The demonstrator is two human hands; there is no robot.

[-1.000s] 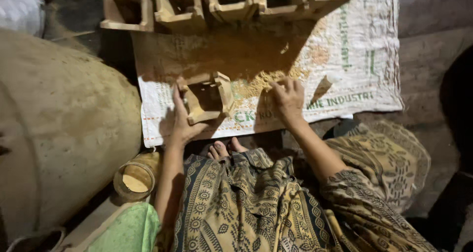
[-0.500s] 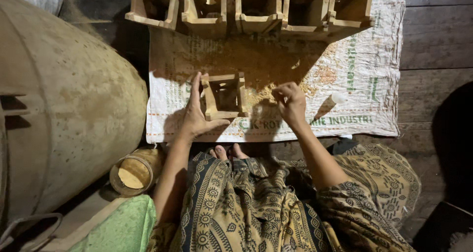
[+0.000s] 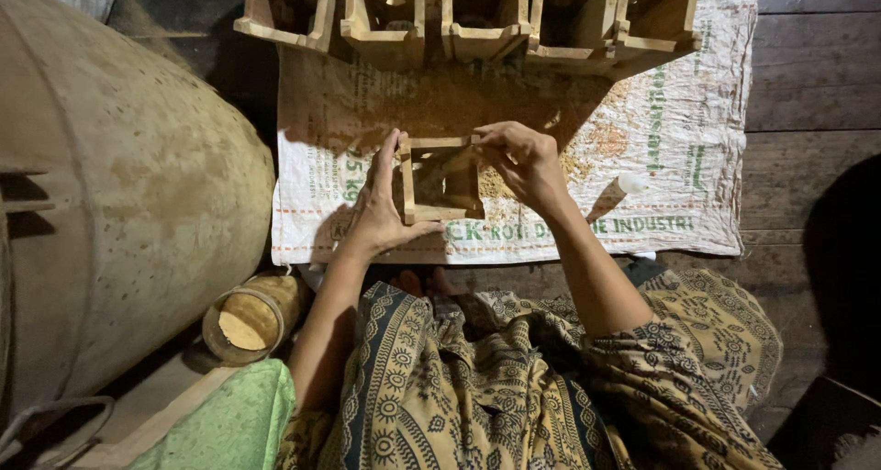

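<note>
The left hand point(image 3: 381, 208) is lying flat against the left side of a small open wooden frame point(image 3: 439, 181), its fingers stretched up along the frame's left wall and its thumb reaching in under the near edge. The right hand point(image 3: 521, 158) is curling over the frame's far right corner, fingertips pinching the top edge there. Both hands are gripping the frame between them, so neither is spread wide; the frame is standing on the woven plastic sack point(image 3: 679, 149), close to the middle of the sack's near edge, with its opening facing up at the camera.

Loose brownish sawdust point(image 3: 440, 112) is lying on the sack just beyond and to the right of the frame. Along the sack's far edge a row of larger wooden boxes point(image 3: 468, 29) is standing side by side, well apart from the frame. The sack is spread on a dark plank floor point(image 3: 808, 94).

Off the sack's left edge a big, dusty, rounded drum point(image 3: 119, 185) is lying on its side. Near the sack's near left corner a small round container point(image 3: 252, 314) filled with pale powder is sitting beside the left forearm. The person's patterned cloth point(image 3: 514, 387) is covering the lap below the sack's near edge, and a piece of green fabric point(image 3: 229, 424) is showing at the lower left.
</note>
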